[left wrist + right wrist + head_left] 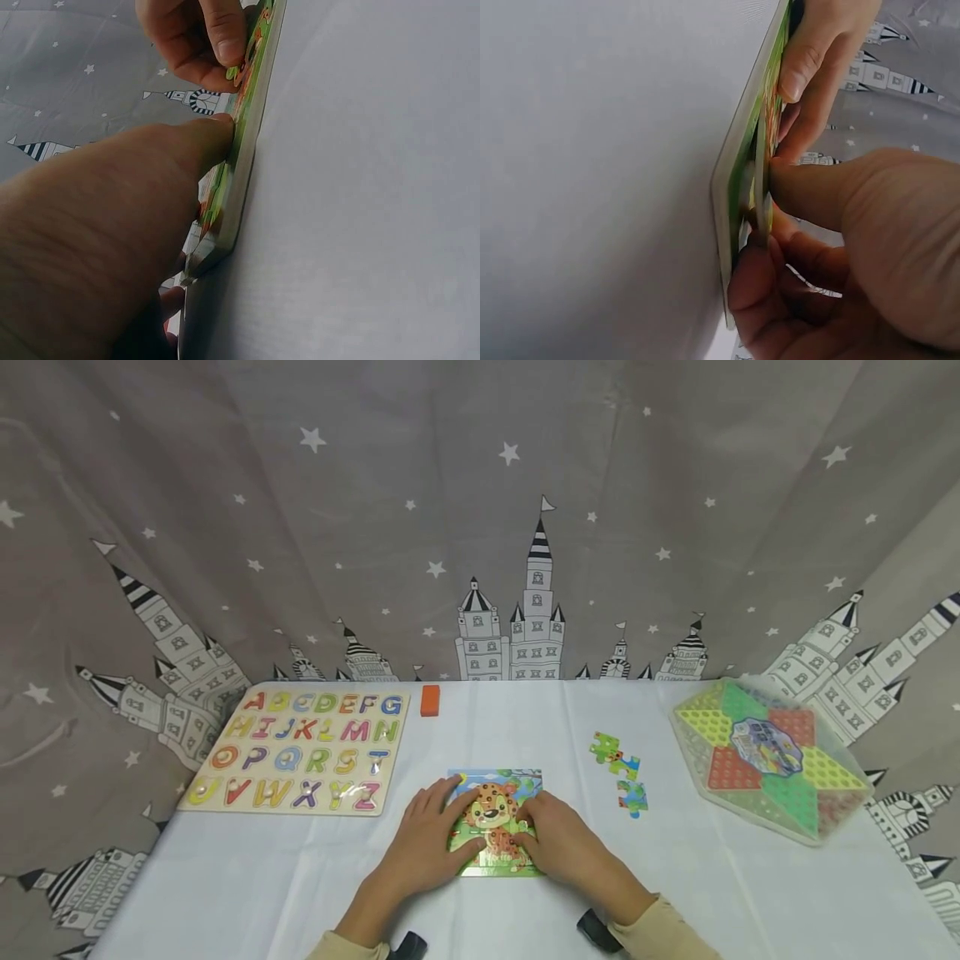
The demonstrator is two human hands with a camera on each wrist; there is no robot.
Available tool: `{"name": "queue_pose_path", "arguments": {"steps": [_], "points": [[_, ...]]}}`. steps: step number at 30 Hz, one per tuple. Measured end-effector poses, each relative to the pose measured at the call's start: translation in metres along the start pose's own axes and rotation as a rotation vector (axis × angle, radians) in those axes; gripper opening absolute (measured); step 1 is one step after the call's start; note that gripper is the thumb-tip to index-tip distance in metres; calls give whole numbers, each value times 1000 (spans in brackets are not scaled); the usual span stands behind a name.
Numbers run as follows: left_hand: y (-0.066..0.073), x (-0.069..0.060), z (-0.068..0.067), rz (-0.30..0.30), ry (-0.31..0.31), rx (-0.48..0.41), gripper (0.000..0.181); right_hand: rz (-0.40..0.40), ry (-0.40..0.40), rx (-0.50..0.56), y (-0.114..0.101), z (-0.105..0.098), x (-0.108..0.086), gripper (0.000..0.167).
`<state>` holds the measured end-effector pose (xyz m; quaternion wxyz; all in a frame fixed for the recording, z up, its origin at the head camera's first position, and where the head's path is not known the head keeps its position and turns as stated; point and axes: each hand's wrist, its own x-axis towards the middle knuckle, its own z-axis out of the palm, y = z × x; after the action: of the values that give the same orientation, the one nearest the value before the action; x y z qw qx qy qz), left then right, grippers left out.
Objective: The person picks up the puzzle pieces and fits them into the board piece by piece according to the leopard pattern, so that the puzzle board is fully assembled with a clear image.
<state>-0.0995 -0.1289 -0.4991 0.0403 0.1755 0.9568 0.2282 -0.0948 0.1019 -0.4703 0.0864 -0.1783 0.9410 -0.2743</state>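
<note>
A square jigsaw puzzle [491, 835] with a spotted cartoon animal lies on the white cloth, near the front. My left hand [426, 847] rests on its left side, the thumb and fingers spread over the picture. At the right side, my right hand [564, 843] pinches a puzzle piece [762, 180] between thumb and fingers; in the right wrist view that piece is tilted up from the board [724, 176]. In the left wrist view the left thumb presses on the puzzle edge [244, 161]. Loose pieces [632, 797] lie to the right of the puzzle.
An alphabet board [295, 752] lies at the left, with an orange block [430, 701] beside its upper right corner. At the right is a hexagonal game box [771, 760] with coloured triangles. A grey curtain [480, 468] printed with castles and stars hangs behind the table.
</note>
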Motion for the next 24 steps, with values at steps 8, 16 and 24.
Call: {"name": "queue_pose_path", "arguments": {"steps": [8, 16, 24], "points": [[0, 0, -1, 5, -5, 0, 69, 17, 34, -3, 1, 3, 1, 30], [-1, 2, -4, 12, 5, -12, 69, 14, 25, 72, 17, -11, 12, 30], [-1, 1, -3, 2, -14, -11, 69, 287, 273, -20, 82, -61, 37, 49]]}}
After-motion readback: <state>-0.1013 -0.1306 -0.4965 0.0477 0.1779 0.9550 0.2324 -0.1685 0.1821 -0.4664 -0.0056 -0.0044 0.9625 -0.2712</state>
